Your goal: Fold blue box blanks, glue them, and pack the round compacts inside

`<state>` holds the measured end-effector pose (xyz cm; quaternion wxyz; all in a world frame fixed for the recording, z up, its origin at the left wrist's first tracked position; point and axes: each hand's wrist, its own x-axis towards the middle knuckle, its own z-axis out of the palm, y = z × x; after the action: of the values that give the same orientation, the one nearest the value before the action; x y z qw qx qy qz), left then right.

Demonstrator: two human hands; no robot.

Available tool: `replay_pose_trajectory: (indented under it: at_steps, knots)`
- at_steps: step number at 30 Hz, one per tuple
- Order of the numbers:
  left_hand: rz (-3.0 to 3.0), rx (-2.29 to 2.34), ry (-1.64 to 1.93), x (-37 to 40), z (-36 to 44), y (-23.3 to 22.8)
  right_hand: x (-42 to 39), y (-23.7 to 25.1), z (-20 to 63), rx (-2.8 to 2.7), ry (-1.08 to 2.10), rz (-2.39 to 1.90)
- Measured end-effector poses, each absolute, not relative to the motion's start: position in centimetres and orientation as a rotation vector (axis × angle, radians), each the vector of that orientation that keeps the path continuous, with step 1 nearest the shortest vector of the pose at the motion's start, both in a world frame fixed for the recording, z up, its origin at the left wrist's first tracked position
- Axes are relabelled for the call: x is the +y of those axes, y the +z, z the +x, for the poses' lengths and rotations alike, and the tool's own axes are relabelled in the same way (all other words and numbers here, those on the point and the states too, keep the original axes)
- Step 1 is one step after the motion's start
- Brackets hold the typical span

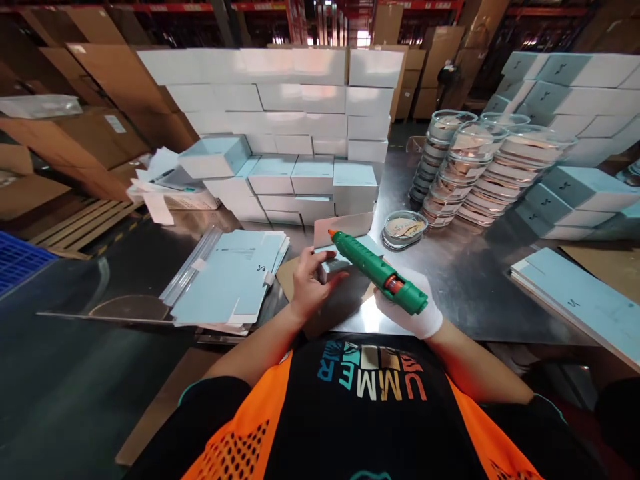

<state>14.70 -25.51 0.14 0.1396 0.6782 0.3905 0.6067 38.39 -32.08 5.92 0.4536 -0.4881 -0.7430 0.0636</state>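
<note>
In the head view, my right hand (417,310) wears a white glove and is wrapped round a green hot glue gun (365,260). The gun's orange nozzle points up and left, over a small light-blue and white carton (357,223) with a raised flap. My bare left hand (313,280) grips the near left side of this carton, thumb and fingers closed on its edge. Part of the carton is hidden behind the gun. Left of my left hand lies a pile of flat light-blue carton blanks (225,273). A lidded oval clear container (404,228) stands just beyond the gun.
Rows of stacked white cartons (280,100) form a wall at the table's back. Tall stacks of clear containers (465,167) stand back right, near more light-blue boxes (590,190). Flat blanks (580,293) lie at the right edge. Brown cardboard boxes (115,73) rise at left.
</note>
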Motion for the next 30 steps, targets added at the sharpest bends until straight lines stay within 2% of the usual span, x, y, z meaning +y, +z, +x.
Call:
replay_pose_trajectory:
  at_steps: [3,9,14,18,20,25,30]
  knots:
    - [1.991,1.091,1.746,-25.8,14.9,0.1,-31.5,6.4,37.1,-1.873,0.100,-1.171]
    - [1.933,1.118,1.750,-25.9,14.4,0.1,-30.1,5.6,39.3,-1.731,0.203,-1.305]
    - [1.760,1.141,1.718,-25.6,13.4,-0.1,-28.5,2.7,41.1,-1.250,0.685,-1.395]
    - [1.624,1.107,1.651,-25.2,12.4,-0.4,-27.6,0.1,40.8,-1.134,1.174,-1.379]
    - [1.581,1.142,1.611,-25.1,11.9,-0.6,-27.1,-0.7,41.5,-1.118,1.314,-1.438]
    - [1.570,1.189,1.602,-24.8,11.4,-0.9,-25.7,0.4,43.9,-1.168,1.048,-1.534]
    - [1.701,1.047,1.594,-24.6,12.1,-1.2,-24.9,3.4,39.5,-1.360,1.017,-1.127]
